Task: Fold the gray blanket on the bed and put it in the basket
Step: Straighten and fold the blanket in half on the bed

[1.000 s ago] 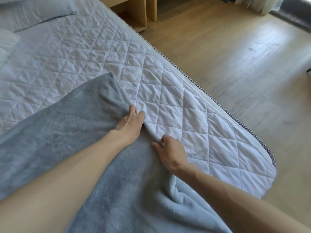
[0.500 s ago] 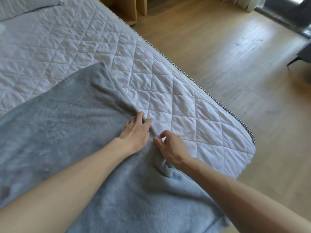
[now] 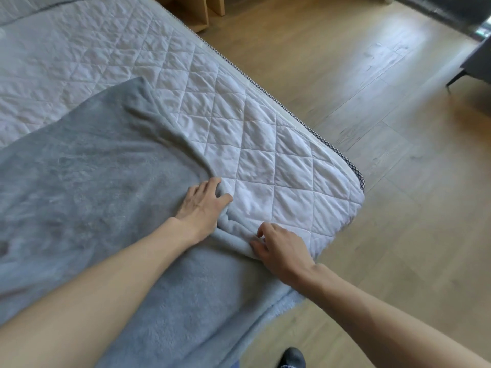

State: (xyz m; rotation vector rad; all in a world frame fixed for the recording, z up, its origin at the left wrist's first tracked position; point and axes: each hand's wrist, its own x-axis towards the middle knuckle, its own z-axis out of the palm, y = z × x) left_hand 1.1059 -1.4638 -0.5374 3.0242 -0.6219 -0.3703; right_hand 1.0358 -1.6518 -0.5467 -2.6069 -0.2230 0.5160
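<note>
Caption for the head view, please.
Left hand and right hand pinch the edge of the gray blanket near the corner of the white quilted bed.

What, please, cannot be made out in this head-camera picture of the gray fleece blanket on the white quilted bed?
1. The basket: head view, nowhere in frame.
2. The gray fleece blanket: head view, cut off by the left and bottom edges, partly under both forearms.
3. The left hand: head view, fingertips tucked under the blanket's edge.
4. The dark furniture leg: head view, right edge cuts off the rest.
</note>
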